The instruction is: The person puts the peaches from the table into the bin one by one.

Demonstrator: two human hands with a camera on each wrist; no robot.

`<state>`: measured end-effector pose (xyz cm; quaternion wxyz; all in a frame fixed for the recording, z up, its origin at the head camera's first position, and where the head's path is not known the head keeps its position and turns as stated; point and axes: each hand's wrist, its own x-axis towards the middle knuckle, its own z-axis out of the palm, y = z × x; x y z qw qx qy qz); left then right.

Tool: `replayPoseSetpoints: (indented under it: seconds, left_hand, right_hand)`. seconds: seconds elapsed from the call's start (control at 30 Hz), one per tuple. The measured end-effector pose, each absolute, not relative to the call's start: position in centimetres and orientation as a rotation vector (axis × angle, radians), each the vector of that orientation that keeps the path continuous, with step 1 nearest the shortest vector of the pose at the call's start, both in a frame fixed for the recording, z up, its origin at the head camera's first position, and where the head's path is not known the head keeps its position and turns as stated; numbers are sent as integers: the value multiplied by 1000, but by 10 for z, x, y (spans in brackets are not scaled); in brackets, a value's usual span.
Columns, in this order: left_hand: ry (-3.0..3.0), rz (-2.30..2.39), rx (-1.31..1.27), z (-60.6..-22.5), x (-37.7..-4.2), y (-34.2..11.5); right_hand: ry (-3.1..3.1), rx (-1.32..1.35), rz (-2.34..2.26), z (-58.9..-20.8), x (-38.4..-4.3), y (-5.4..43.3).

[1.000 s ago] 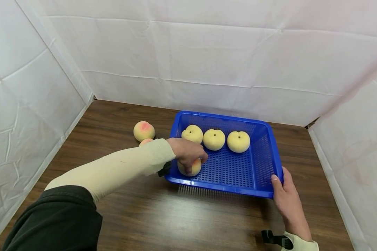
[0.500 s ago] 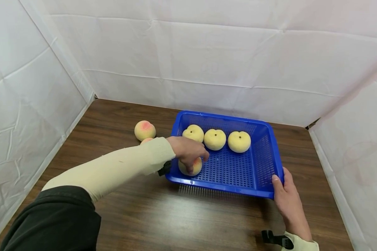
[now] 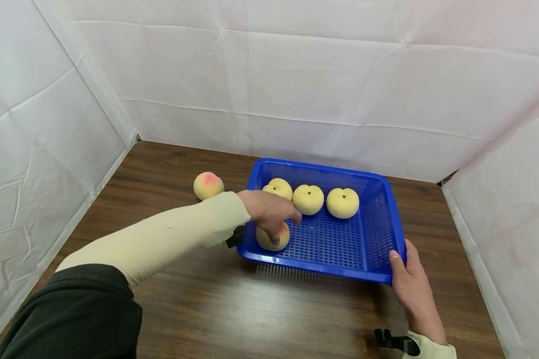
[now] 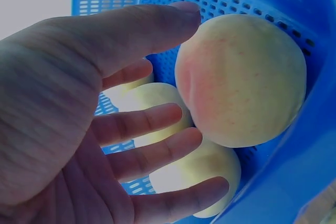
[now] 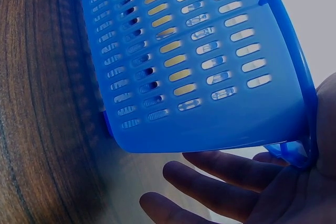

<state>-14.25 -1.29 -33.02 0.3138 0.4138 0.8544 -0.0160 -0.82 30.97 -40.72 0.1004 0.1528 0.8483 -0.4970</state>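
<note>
A blue plastic basket [image 3: 323,268] with perforated walls holds several pale yellow peaches. One pink-tinged peach [image 3: 266,241] sits at its near left corner, under my left hand [image 3: 271,210]. In the left wrist view, the fingers are spread and loosely extended, and the thumb tip lies beside this peach [image 4: 247,82]; whether it touches cannot be made out. Behind it are three peaches in a row: left [image 3: 279,188], middle [image 3: 308,200] and right [image 3: 343,203]. My right hand [image 3: 412,286] grips the basket's near right corner, thumb over the rim and fingers outside.
Another peach [image 3: 208,185] with a pink top lies on the brown wooden table [image 3: 197,304], left of the basket. White sheeting [image 3: 296,75] walls the back and both sides. The left sleeve [image 3: 170,234] crosses over the table's left half.
My left hand has loosened and lifted slightly from the near left peach, which stays in its corner. A second table peach, partly visible before, is now behind the sleeve. The right hand keeps its hold.
</note>
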Motion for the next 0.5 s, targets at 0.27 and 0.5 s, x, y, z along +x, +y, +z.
replayPoseSetpoints:
  seconds: [0.27, 0.5]
  left_hand:
    - [2265, -34, 1114, -324, -142, -15]
    - [2292, -45, 1086, -316, -141, -16]
  right_hand:
    - [2529, 447, -1472, -408, -8, 309]
    - [2501, 468, -1453, -408, -9, 309]
